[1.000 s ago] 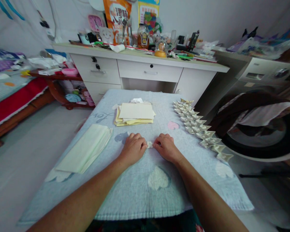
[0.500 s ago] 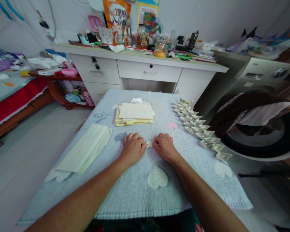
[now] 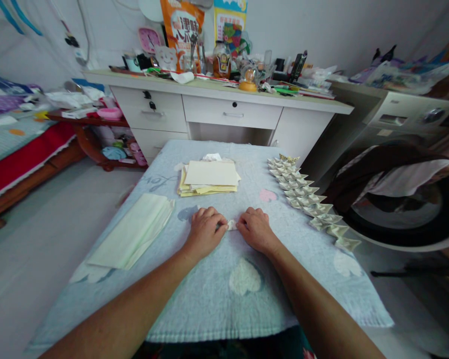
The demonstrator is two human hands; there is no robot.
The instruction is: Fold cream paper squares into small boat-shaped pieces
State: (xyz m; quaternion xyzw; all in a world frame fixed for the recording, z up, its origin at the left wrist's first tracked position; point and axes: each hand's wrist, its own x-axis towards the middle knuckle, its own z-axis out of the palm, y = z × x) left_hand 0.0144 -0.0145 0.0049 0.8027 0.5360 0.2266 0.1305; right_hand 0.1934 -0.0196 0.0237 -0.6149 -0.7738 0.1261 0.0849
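A small folded piece of pale paper lies low over the cloth, held at both ends. My left hand pinches its left end between thumb and fingers. At the right end, the closed fingers of my right hand grip it and hide part of it. Beyond my hands sits a stack of cream and yellow paper sheets. Left of my left hand lies a folded pale green sheaf of paper. Several folded paper boat-like shapes stand in a row along the right side.
A blue patterned cloth covers the table. Behind it stands a white desk crowded with a jar, a pink clock and bags. On the right is a washing machine with laundry in its open door; a bed is at left.
My left thumb and fingers have shifted slightly on the paper. Otherwise both hands keep their places, and the whole view has moved a little.
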